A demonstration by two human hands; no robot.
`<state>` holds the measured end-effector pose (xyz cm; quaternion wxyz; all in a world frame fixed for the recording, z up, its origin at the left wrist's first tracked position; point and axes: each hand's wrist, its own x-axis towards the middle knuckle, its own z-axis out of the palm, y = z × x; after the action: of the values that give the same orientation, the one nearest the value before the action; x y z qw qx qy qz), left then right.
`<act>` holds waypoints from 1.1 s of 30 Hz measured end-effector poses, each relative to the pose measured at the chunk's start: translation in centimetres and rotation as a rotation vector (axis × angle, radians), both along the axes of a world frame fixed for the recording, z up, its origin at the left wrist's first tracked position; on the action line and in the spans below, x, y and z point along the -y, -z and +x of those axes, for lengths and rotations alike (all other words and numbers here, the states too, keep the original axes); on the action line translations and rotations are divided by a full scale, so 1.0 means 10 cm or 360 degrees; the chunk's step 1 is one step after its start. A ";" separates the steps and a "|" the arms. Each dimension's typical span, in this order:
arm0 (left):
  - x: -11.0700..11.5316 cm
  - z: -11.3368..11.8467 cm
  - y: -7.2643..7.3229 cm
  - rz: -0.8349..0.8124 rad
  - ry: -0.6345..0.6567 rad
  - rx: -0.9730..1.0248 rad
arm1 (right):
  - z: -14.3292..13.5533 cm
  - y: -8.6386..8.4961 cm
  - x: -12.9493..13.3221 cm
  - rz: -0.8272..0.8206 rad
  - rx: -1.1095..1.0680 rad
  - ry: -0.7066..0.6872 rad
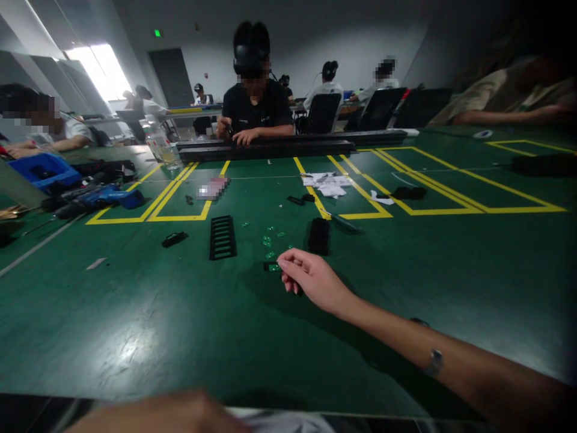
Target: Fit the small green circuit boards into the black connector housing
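My right hand (311,273) is over the middle of the table, thumb and fingers pinched together. At its fingertips shows a small black frame (267,267) with a green circuit board piece in it; the fingers cover its right part. Just beyond lie several small green circuit boards (267,241), loose on the tabletop. To their left is a black slotted tray (222,237), and to their right a dark block-like stack (319,236). My left hand (166,415) is low at the front edge, blurred, with its fingers out of sight.
The green table (180,325) has yellow tape outlines. A small black part (174,239) lies left, a pen-like tool (345,225) right. Crumpled white paper (327,183), a blue power tool (112,197), a blue bin (45,170) and a bottle (157,141) stand farther off. A person (256,102) sits opposite.
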<state>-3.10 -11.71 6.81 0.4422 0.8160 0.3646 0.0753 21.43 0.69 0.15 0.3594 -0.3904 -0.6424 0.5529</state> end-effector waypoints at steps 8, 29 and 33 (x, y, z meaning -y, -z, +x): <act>-1.38 0.40 0.31 0.0337 -0.0752 0.0565 | -0.01 -0.01 -0.07 -0.0014 -0.0049 0.0069; -1.35 0.48 0.69 -0.0141 -0.0531 0.0784 | 0.06 0.07 -0.10 0.0004 -0.0083 -0.0025; -1.35 0.48 0.70 -0.0123 -0.0547 0.0782 | 0.05 0.10 -0.10 -0.0010 -0.0090 -0.0039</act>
<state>1.72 1.77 -0.15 0.5286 0.6822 0.3822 0.3303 21.93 1.71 -0.83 0.3694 -0.3677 -0.6351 0.5701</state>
